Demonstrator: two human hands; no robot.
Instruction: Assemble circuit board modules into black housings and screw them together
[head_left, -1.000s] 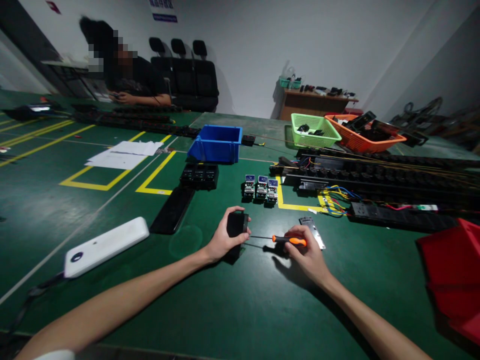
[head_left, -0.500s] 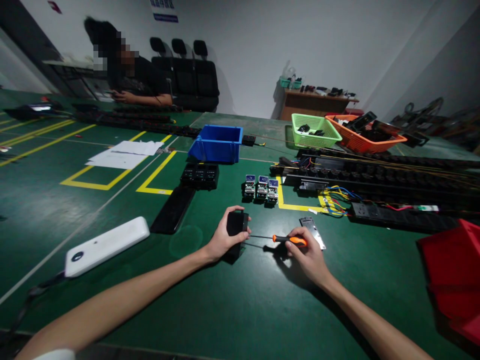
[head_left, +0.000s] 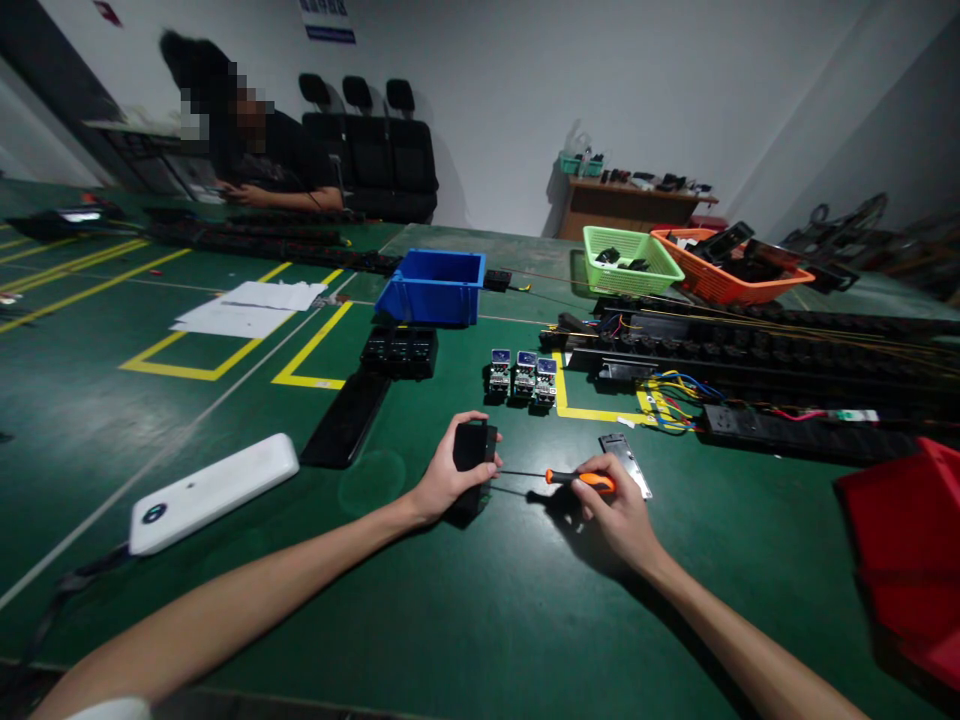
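My left hand (head_left: 442, 480) is closed around a small black box-shaped casing (head_left: 471, 450), tilted up just above the green tabletop. In my right hand (head_left: 619, 515) is a screwdriver (head_left: 577, 480) with an orange and black handle. Its thin shaft points left and its end meets the right side of the casing, near my left fingers; the exact contact spot is too small to make out. Just behind my right hand lies a flat dark plate (head_left: 630, 468). Three small circuit modules (head_left: 525, 378) with blue faces stand beyond the casing.
Left of my hands lie a black phone-like slab (head_left: 346, 420), black sockets (head_left: 400, 352) and a white device (head_left: 214, 493). A blue bin (head_left: 435, 288) stands behind. Black power strips with loose wires (head_left: 675, 395), green basket (head_left: 632, 262), orange basket (head_left: 731, 270) and red bin (head_left: 904, 550) are right. A person (head_left: 270, 160) sits far left.
Both hands stay in nearly the same place, with the screwdriver still against the casing. The fingers on its handle have shifted very slightly. The seated person's head has moved a little left.
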